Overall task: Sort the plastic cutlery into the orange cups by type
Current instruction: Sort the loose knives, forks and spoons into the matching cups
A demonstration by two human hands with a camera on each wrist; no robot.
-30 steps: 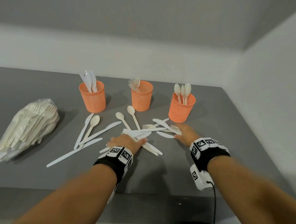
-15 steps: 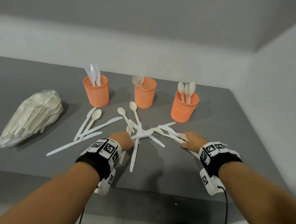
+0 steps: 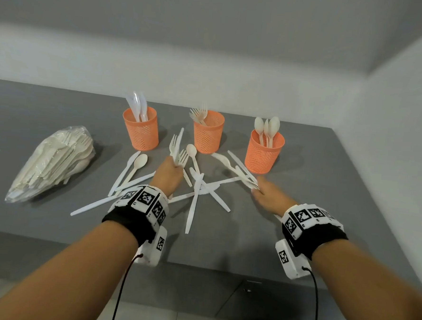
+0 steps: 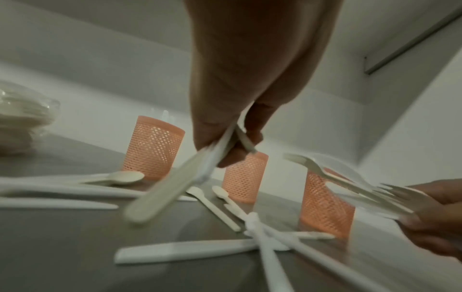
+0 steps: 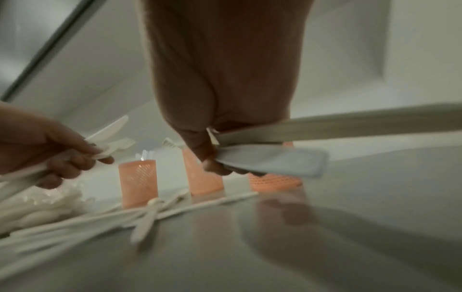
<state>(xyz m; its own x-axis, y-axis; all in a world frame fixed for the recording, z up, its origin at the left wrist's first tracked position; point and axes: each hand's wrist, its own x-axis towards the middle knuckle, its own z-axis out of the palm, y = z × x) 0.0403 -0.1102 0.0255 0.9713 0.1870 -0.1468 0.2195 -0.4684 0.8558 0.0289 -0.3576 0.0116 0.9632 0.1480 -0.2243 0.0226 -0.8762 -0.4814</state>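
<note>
A grey tabletop [image 3: 299,229] is running into a corner of pale walls; three orange mesh cups are standing in a row toward its far edge, the left cup [image 3: 141,129] carrying knives, the middle cup [image 3: 208,131] forks, the right cup [image 3: 263,152] spoons; a clear bag of spare cutlery [image 3: 50,161] is lying far off to the left.

The left hand [image 3: 167,175] is gripping a small bundle [image 3: 177,149] by the handles, two forks and a knife fanning upward just near the middle cup; the right hand [image 3: 268,196] is pinching another mixed bundle [image 3: 239,167] whose tips are pointing toward the right cup; which pieces it contains is hard to tell through the blur.

Loose knives, spoons and forks [image 3: 198,191] are lying crossed on the tabletop between the two hands, with a spoon [image 3: 137,164] and more knives to the left.

These pieces are looking very light, thin and smooth; they are likely sliding against each other in a bundle, and the tines may be snapping if squeezed; the flat handle near its middle is probably the safest hold, one type at a time.
</note>
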